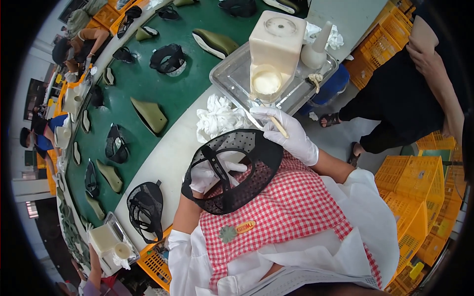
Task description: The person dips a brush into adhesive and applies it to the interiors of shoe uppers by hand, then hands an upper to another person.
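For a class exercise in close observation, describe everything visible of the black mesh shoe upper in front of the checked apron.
The shoe upper is black, mostly sheer dotted mesh resembling fabric, with a denser-looking area at its right end. Narrow straps cross its large opening. It is tilted in front of the red-and-white checked apron. The gloved left hand supports it, fingers showing through the opening; whether the gloved right hand touches it is unclear.

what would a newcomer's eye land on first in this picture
Probably the large black mesh piece in front of the red-and-white checked apron, with the white-gloved left hand at its left side. Just above and to its right, the gloved right hand holds a wooden-handled tool. Beyond, the cream container stands on a metal tray, beside the green surface dotted with olive shoe forms.
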A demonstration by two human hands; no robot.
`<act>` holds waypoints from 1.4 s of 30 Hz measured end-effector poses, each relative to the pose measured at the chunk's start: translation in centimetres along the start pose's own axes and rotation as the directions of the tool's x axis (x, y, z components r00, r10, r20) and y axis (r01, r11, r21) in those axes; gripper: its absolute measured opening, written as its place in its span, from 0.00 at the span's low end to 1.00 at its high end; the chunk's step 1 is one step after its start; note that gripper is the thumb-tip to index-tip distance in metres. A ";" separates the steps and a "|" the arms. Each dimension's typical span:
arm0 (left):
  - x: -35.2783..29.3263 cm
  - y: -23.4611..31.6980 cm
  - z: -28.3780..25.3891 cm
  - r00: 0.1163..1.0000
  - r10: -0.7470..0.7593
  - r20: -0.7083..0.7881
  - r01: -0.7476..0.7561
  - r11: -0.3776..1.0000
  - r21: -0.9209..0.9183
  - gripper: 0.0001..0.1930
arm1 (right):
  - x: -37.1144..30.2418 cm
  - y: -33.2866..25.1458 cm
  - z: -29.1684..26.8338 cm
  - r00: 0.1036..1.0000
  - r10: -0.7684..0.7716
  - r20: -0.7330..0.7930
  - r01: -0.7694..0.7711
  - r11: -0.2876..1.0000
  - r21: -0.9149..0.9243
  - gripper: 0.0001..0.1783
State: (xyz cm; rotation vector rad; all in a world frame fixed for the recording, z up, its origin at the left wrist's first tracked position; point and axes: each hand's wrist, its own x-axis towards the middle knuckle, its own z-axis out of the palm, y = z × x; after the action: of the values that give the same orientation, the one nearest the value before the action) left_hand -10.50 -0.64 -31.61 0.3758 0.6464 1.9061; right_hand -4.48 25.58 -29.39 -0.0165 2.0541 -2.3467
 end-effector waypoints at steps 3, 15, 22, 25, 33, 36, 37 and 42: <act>0.1 -0.1 -2.9 0.992 -0.104 0.069 0.102 0.994 0.033 0.38 | 0.3 0.2 0.2 0.999 -0.045 0.022 0.045 0.999 -0.017 0.28; 2.3 -0.4 -3.0 0.968 -0.184 -0.172 0.155 0.974 -0.167 0.29 | 1.8 -1.3 -4.9 0.926 -0.354 -0.133 0.242 0.824 -0.512 0.18; 2.9 -0.7 -3.0 0.874 -0.301 -0.381 0.254 0.952 -0.171 0.24 | 5.4 -1.1 -6.5 0.914 -0.326 -0.241 0.131 0.800 -0.585 0.11; 3.0 -0.1 -3.5 0.881 -0.346 -0.322 0.318 0.938 -0.136 0.23 | 6.8 0.0 -7.2 0.897 -0.423 -0.127 0.198 0.642 -0.741 0.09; 4.4 2.4 -3.5 0.875 -0.383 -0.297 0.310 0.913 -0.265 0.19 | 6.3 -1.8 -6.9 0.980 -0.188 -0.070 0.099 0.759 -0.644 0.09; 5.0 3.2 -3.1 0.897 -0.385 -0.216 0.324 0.906 -0.272 0.27 | 5.4 -2.9 -6.3 0.980 -0.151 -0.128 0.069 0.867 -0.494 0.07; 5.4 3.2 -2.9 0.899 -0.381 -0.216 0.326 0.912 -0.250 0.26 | 5.1 -2.9 -6.1 0.983 -0.146 -0.109 0.079 0.883 -0.463 0.07; 6.6 3.6 -0.7 0.880 -0.339 -0.332 0.306 0.940 -0.149 0.23 | 4.6 -3.9 -4.1 0.961 -0.270 0.058 0.273 0.898 -0.344 0.08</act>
State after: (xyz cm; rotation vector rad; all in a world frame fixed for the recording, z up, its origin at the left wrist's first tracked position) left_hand -16.29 4.04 -30.26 -0.1381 0.7989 1.6818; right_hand -9.22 30.02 -26.10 -0.3417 2.5852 -2.0640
